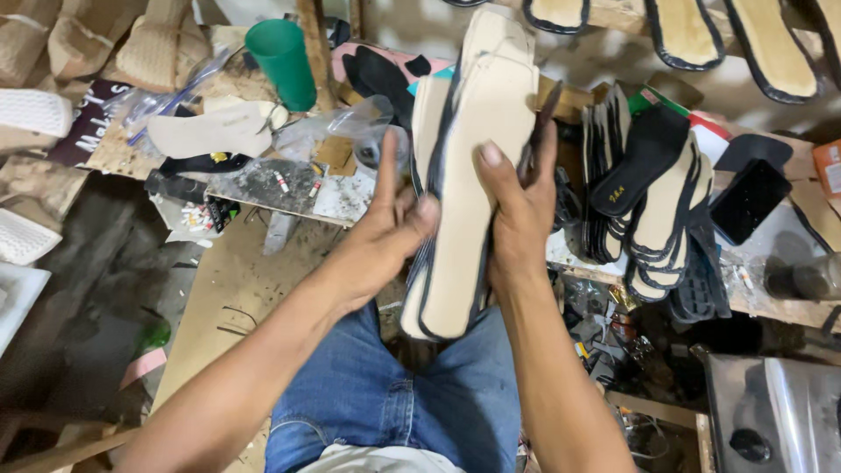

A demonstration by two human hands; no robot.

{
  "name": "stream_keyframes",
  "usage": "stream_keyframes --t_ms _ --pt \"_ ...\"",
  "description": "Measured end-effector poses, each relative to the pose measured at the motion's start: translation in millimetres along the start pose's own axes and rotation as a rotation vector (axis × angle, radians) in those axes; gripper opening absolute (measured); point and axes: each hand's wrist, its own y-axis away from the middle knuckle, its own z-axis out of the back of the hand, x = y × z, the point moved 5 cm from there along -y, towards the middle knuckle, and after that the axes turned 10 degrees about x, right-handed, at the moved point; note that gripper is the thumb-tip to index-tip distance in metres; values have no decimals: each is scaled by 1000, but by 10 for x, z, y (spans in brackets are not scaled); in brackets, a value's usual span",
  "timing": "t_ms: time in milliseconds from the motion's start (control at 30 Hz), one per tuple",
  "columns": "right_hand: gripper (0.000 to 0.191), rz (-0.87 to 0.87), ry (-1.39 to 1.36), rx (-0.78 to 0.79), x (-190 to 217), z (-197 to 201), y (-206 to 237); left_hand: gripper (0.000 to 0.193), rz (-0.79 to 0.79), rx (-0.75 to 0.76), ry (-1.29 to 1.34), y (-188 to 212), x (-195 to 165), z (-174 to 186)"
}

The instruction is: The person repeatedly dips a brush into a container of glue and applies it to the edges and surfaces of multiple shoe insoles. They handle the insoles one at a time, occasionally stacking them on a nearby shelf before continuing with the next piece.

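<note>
Both my hands hold up a stack of cream shoe insoles with black edging (477,149) over my lap. My left hand (394,229) grips the stack's left edge, index finger pointing up. My right hand (519,197) clasps the right side, thumb pressed on the top insole, and also holds a dark thin tool (541,118) against the stack. The stack stands nearly upright, toe ends up. I wear blue jeans (394,394).
A pile of black and cream insoles (653,206) lies on the bench at right. A green cup (283,63), a white sole (210,131) and plastic bags sit at left. More insoles (771,44) hang above. A metal box (771,412) is at lower right.
</note>
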Motion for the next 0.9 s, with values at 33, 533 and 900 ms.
stream_keyframes --t_ms 33,533,900 --pt "98 -3 11 13 4 -49 49 108 9 -31 -84 45 -4 -26" --pt "97 -26 -204 163 -288 -301 1202 44 -249 -498 -245 952 318 -87" --pt "94 97 84 254 -99 -530 1139 43 -320 -472 -43 921 489 -57"
